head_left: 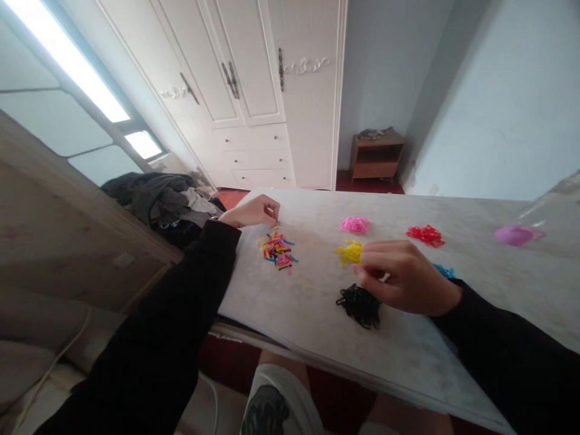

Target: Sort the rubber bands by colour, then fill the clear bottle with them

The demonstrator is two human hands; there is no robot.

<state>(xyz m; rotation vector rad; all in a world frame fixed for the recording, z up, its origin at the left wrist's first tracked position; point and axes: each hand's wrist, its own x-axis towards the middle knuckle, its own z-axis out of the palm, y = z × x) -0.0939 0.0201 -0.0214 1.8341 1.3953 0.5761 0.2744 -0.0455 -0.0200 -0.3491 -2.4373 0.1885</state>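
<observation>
"What colours are in the mixed band pile [277, 249]?"
"Red, yellow, pink, blue, orange and black!"
"And the rest?"
"There's a pink pile [356, 225], a red pile [426, 235], a yellow pile [348, 254], a blue pile [444, 271] and a black pile [361, 307]."
"What about the tabletop [294, 308]?"
"Whitish, with soft, cloudy grey patches."
"And the sleeves [181, 308]?"
"Both black. The shorts [296, 393] are white with a dark grey pattern."
"The cupboard [254, 60]?"
"White, with dark handles [281, 69]. The little stand [378, 156] is brown and the wall [498, 121] is pale blue."
</observation>
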